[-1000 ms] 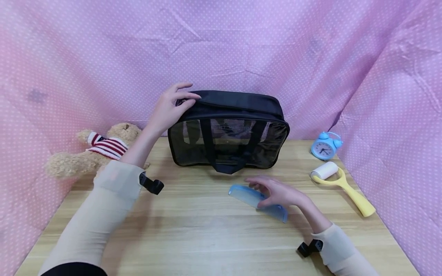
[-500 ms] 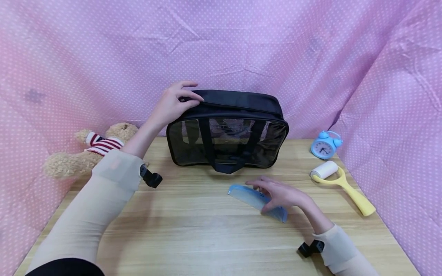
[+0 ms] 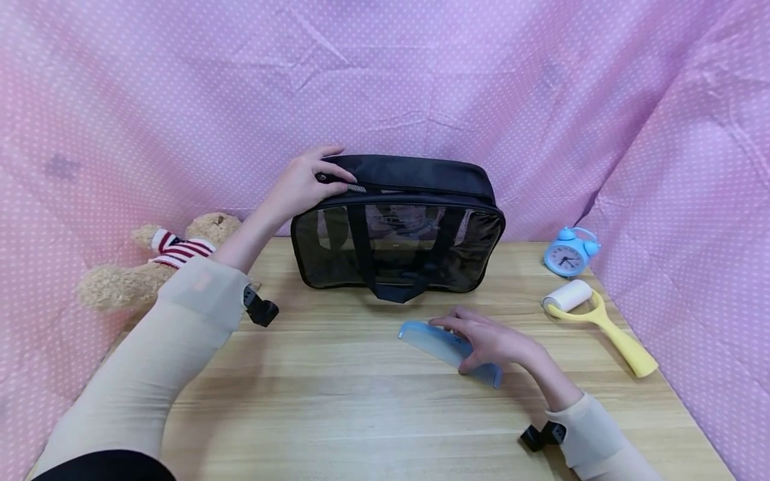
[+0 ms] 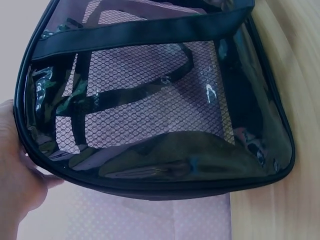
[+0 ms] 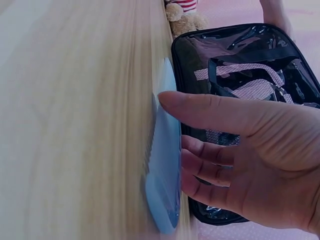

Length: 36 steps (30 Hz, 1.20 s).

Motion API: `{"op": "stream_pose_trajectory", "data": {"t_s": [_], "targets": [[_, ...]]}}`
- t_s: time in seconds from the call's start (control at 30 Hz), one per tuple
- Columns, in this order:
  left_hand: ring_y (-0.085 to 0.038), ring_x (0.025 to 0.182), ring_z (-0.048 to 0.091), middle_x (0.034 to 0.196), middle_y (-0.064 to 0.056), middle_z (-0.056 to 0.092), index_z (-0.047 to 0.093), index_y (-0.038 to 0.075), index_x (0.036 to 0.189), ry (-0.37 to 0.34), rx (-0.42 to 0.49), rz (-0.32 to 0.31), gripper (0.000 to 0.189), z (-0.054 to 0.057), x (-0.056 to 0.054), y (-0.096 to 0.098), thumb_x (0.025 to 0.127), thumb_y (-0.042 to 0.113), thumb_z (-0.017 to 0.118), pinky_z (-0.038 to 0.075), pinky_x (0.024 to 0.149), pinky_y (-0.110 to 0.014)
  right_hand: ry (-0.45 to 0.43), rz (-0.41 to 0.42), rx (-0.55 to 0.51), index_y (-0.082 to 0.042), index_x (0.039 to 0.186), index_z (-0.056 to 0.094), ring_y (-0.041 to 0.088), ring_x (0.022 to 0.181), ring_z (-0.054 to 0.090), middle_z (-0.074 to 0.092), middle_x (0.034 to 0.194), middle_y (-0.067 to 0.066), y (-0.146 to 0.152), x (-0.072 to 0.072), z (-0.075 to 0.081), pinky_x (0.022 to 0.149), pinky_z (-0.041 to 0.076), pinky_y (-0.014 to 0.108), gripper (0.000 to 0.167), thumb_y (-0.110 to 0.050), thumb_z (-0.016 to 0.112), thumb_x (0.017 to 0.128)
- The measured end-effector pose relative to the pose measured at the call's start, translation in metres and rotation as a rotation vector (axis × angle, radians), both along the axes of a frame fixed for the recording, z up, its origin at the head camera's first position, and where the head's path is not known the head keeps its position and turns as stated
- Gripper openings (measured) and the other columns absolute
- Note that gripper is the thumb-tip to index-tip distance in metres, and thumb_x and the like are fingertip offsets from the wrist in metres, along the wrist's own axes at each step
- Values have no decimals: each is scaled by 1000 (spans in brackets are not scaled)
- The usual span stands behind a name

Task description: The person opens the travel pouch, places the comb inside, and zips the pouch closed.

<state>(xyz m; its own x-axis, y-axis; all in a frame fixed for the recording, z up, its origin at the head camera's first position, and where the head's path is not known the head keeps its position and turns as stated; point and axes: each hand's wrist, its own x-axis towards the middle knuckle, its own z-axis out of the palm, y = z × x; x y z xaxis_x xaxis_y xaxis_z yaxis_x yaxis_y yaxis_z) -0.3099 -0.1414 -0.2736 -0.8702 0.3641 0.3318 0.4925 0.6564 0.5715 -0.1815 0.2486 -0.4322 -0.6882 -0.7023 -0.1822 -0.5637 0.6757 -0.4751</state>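
A transparent bag [image 3: 397, 250] with black trim and black strap handles stands upright at the back of the table. My left hand [image 3: 303, 182] grips its top left corner, thumb and fingers at the partly unzipped opening. In the left wrist view, the hand [image 4: 22, 175] shows at the bag's edge, most fingers hidden behind it. A translucent blue comb [image 3: 430, 341] lies in front of the bag. My right hand [image 3: 496, 342] spans it from above, thumb at the toothed edge and fingers at the spine. In the right wrist view the comb [image 5: 164, 142] is between thumb and fingers.
A teddy bear [image 3: 186, 252] in a striped sweater lies on the left, beside my left forearm. On the right stand a blue alarm clock [image 3: 565, 259] and a yellow-handled lint roller [image 3: 619, 341]. Pink dotted cloth [image 3: 397, 80] hangs behind the wooden table [image 3: 337, 401].
My left hand has moved slightly right along the bag's top, and the opening shows a wider gap. My right thumb has shifted along the comb and closed against its toothed edge.
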Motion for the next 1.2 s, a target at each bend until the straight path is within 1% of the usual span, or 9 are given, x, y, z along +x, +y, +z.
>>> {"op": "stream_pose_trajectory", "data": {"t_s": [0.17,0.37,0.47,0.67,0.83,0.93,1.03,1.2], "targets": [[-32,161,20,169,-10,32,78,11,119,-48,-58,6,25,3,-3,1,96,20,74,18,131,-56,28,-12,28,-20,153,49,14,104,50,55,124,1,0,1,0,86,47,28,93,-21,94,71],[-34,162,12,172,-11,24,76,10,124,-104,-90,-1,31,5,-3,3,94,20,76,12,132,-57,38,-15,34,-16,151,51,12,101,47,55,122,2,1,1,-1,84,45,26,90,-24,94,72],[-34,162,11,173,-10,23,75,10,125,-115,-96,-2,32,4,-4,2,95,20,75,11,132,-57,34,-17,37,-15,151,51,12,100,47,55,121,2,1,1,-1,84,45,26,89,-24,93,73],[-32,163,11,173,-9,21,74,10,127,-130,-97,0,32,4,-5,0,96,19,74,13,132,-56,21,-22,66,-18,154,48,13,102,49,54,123,2,0,2,2,85,45,27,90,-24,91,75],[-32,163,10,174,-8,19,73,11,129,-145,-103,3,33,4,-5,0,96,20,73,14,132,-57,-6,-30,81,-18,157,45,14,99,49,53,126,3,0,2,4,81,44,25,92,-25,87,76],[-31,163,9,174,-7,17,73,12,130,-155,-106,6,34,4,-5,0,97,20,72,13,131,-57,-19,-35,82,-17,158,43,14,98,49,52,127,4,0,2,4,79,43,24,92,-25,86,76],[-31,163,9,174,-6,17,73,12,130,-159,-106,8,34,4,-5,0,97,21,72,13,132,-57,-19,-33,77,-15,158,42,14,100,48,51,128,4,-1,2,3,81,43,24,92,-25,85,78],[-30,163,7,175,-5,16,72,13,131,-166,-108,6,35,4,-5,1,97,22,72,11,132,-58,6,-30,79,-10,157,43,14,100,47,51,128,6,-1,2,2,81,44,24,90,-21,84,78]]}}
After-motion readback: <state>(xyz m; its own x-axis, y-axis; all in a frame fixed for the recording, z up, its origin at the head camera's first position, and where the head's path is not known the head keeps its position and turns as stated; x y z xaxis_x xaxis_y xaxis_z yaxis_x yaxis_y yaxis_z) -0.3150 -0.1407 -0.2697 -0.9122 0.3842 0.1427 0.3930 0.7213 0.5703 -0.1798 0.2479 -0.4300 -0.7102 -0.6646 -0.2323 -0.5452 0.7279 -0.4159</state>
